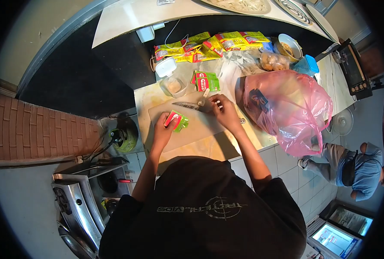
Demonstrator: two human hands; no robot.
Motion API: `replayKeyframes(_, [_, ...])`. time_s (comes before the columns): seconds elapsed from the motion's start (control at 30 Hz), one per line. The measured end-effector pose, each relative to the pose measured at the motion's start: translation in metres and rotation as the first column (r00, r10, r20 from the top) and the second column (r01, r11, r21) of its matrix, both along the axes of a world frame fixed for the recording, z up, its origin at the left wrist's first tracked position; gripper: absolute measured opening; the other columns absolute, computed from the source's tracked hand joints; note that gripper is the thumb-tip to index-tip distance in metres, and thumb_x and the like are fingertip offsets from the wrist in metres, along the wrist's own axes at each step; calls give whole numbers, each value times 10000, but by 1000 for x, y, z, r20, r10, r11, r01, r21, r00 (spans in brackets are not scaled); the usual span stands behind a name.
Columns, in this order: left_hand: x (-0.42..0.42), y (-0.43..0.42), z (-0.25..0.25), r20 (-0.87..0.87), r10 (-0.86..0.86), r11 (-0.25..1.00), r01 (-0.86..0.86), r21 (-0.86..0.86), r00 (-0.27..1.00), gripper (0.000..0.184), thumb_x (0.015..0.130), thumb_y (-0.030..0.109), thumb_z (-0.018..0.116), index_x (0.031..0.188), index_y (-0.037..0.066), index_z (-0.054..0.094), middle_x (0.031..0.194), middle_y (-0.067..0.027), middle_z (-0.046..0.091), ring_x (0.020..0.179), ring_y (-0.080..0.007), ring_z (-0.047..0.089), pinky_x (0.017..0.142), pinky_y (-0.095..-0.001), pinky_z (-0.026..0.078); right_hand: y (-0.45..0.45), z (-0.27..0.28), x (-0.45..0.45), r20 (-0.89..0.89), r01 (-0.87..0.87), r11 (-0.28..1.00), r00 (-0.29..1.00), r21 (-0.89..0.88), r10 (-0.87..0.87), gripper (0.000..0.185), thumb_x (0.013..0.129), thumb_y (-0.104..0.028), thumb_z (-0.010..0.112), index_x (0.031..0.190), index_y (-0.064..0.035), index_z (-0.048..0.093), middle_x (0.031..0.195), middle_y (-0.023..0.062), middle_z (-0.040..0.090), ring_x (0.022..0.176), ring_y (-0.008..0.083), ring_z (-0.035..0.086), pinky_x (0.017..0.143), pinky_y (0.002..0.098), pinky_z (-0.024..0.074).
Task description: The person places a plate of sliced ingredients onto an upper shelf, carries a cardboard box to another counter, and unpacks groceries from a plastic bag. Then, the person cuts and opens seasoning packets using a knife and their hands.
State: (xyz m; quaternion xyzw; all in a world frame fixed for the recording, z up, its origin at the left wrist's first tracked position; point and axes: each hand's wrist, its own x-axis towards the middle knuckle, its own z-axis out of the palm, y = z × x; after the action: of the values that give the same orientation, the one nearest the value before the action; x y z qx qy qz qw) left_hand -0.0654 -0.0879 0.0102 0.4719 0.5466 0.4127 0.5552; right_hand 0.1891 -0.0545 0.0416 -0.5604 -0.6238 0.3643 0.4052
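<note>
My left hand (165, 127) grips a red and green packet (177, 121) above the left part of the cutting board (192, 134). My right hand (223, 108) is at the board's right side with its fingers curled; whether anything small is between them is hard to make out. Just left of those fingers lies a knife (186, 105), its dark blade pointing left. A small light-coloured scoop or spoon (204, 97) stands out beside the knife. More red and green packets (207, 82) lie behind the board, and a clear plastic container (174, 85) sits at their left.
Yellow packets (226, 42) line the back of the counter. A bulging pink plastic bag (287, 103) occupies the right, near a blue-lidded container (307, 65) and a bowl (288, 47). Another person (351, 168) is at the far right. A gas cylinder (125, 137) stands left.
</note>
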Motion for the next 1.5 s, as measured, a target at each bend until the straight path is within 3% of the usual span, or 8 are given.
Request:
replayKeyframes(0.07, [-8,1,-10,-383,19,980,58,188,924,251,903,165,669,1079,17,566,920,-99,649,820,-264,632,727,-355,495,22,-10,10,125,-4,995,992,103,-9,179,879,-32,611,1056,-17,628,965,115,645,793,214,650,688,310,514])
replayKeyframes(0.27, [-5,-8,-7,-682,269,906,62,419,680,483,848,202,708,1252,45,495,1210,-202,484,1128,-408,478,961,-491,383,76,-21,19,508,-113,972,861,208,-9,412,807,2,616,1212,-67,587,1151,176,559,1100,378,544,953,415,462])
replayKeyframes(0.67, [-15,-16,3,-585,276,917,-26,399,762,442,877,172,668,1260,46,487,1207,-185,483,1159,-388,466,1002,-468,368,118,-30,35,590,-77,996,802,-55,94,340,811,-249,729,1106,-101,649,1109,169,612,1026,367,613,887,451,493])
replayKeyframes(0.9, [6,-14,37,-319,139,943,-26,332,938,396,900,157,675,1230,29,499,1092,-113,591,982,-227,597,880,-351,472,72,22,43,40,-113,993,993,-13,114,134,873,-80,660,992,-47,609,835,58,681,726,112,600,688,264,470])
replayKeyframes(1.1, [38,-10,59,133,-166,966,134,221,977,256,928,130,650,1140,12,570,986,-58,628,851,-119,605,751,-285,486,-19,42,-8,-460,-405,910,826,-84,325,203,861,1,696,802,-103,532,698,-113,409,667,-12,381,563,185,328])
replayKeyframes(1.2, [40,-14,51,-51,-175,959,182,217,983,183,923,142,655,1014,-10,608,887,-78,647,805,-138,616,720,-288,488,-47,60,-23,-28,-305,945,952,-115,304,160,875,-64,687,829,-18,540,711,30,539,637,111,510,583,300,426])
replayKeyframes(1.33, [34,-20,76,-543,-258,862,445,245,799,158,923,126,664,920,-27,627,803,-20,636,758,-81,536,690,-270,455,-54,77,-20,3,-274,962,962,2,274,166,876,-89,671,833,9,544,695,109,560,644,192,570,598,364,449])
replayKeyframes(1.5, [43,-26,55,-61,-209,944,218,247,976,117,857,39,665,932,-10,589,769,-46,567,674,-136,515,644,-277,424,-45,64,-11,213,-431,880,896,201,390,131,854,-43,647,804,4,535,686,112,543,633,216,566,593,381,427])
